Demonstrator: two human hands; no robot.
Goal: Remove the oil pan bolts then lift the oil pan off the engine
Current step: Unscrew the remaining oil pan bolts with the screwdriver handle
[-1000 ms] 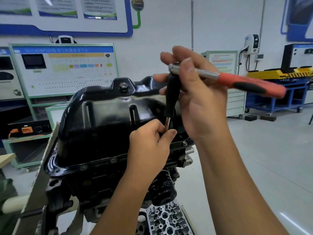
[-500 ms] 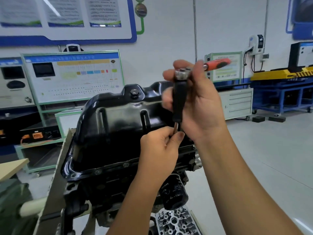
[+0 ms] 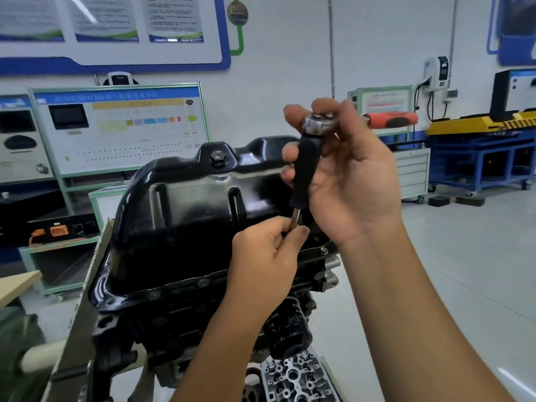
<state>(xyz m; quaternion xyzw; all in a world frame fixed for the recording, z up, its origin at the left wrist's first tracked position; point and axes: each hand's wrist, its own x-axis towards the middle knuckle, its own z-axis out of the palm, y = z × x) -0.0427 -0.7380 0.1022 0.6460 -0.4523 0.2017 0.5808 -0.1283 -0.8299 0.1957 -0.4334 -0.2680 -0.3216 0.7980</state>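
Observation:
A glossy black oil pan (image 3: 185,216) sits upside-up on the inverted engine (image 3: 179,329), its flange edged with several small bolts (image 3: 203,283). A drain plug (image 3: 217,156) tops the pan. My right hand (image 3: 351,181) grips the head of a ratchet (image 3: 319,124) and its long black socket (image 3: 306,175); the orange handle (image 3: 390,119) points right, behind the hand. My left hand (image 3: 266,256) pinches a thin silver bolt (image 3: 294,217) that sticks out of the socket's lower end, in front of the pan.
A black oil filter (image 3: 290,332) hangs under the engine, with a silver cylinder head (image 3: 293,378) below it. The engine stand's grey frame (image 3: 78,329) runs along the left. Training panels (image 3: 119,126), a drawer cabinet (image 3: 412,172) and a blue cart (image 3: 481,158) stand behind.
The ratchet's orange handle has swung from pointing right toward me round to behind my right hand. My left hand stays pinched at the socket's lower end.

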